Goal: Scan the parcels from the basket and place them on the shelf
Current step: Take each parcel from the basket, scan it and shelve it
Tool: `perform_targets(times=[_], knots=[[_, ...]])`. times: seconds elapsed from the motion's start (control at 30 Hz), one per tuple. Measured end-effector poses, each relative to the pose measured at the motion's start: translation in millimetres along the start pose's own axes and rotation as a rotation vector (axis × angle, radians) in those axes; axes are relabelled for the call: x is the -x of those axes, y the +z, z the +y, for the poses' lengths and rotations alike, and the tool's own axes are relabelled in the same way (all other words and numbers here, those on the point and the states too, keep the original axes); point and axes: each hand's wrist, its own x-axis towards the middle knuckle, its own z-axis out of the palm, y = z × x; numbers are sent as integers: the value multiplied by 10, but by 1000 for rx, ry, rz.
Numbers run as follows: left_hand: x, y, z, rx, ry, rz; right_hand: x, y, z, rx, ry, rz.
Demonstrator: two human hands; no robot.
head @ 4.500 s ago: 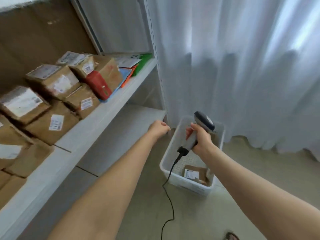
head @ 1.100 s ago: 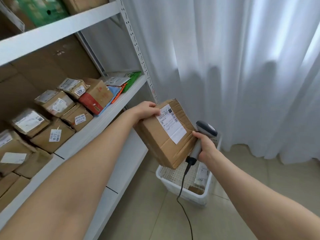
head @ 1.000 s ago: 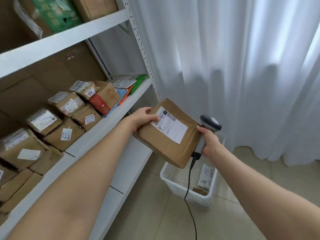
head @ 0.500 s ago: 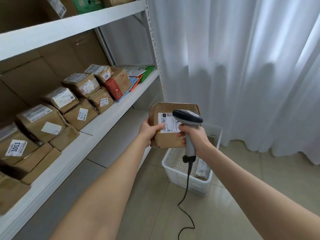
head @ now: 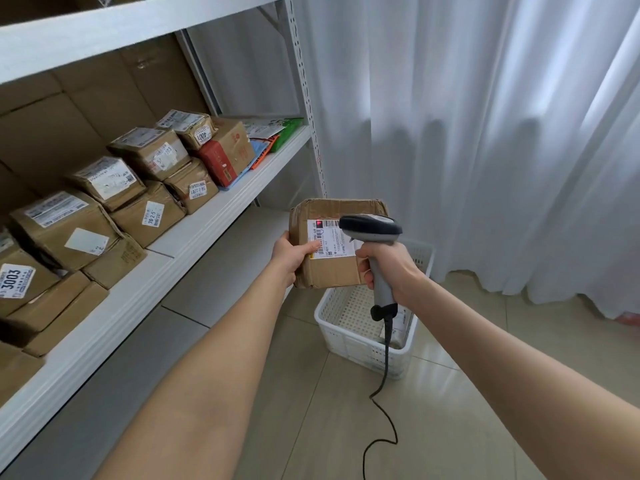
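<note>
My left hand (head: pixel 290 255) grips the left edge of a brown cardboard parcel (head: pixel 332 271), thumb on its front, holding it upright above the floor. A white label (head: pixel 329 239) on its face shows a red spot of light at its top left. My right hand (head: pixel 388 264) grips the handle of a grey barcode scanner (head: pixel 372 228), whose dark head points at the label. Below stands the white basket (head: pixel 349 336) with a small parcel (head: pixel 398 327) partly hidden inside. The white shelf (head: pixel 194 230) runs along the left.
Several labelled cardboard parcels (head: pixel 149 213) fill the middle shelf, with a red box (head: pixel 218 164) and flat coloured mailers (head: pixel 273 133) at its far end. A perforated upright post (head: pixel 308 109) stands at the shelf's corner. White curtains (head: pixel 485 133) hang behind. The scanner's cable (head: pixel 384 386) trails over the tiled floor.
The parcel was lifted from the basket and turned to face me. The scanner came from behind it to the front, aimed at the label, where a red light now shows.
</note>
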Motion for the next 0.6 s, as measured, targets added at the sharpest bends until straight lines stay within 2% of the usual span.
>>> perform_targets(times=[0.6], knots=[[-16,-78,96,-59,17,-9,-14,62,-44,32,11,-35]])
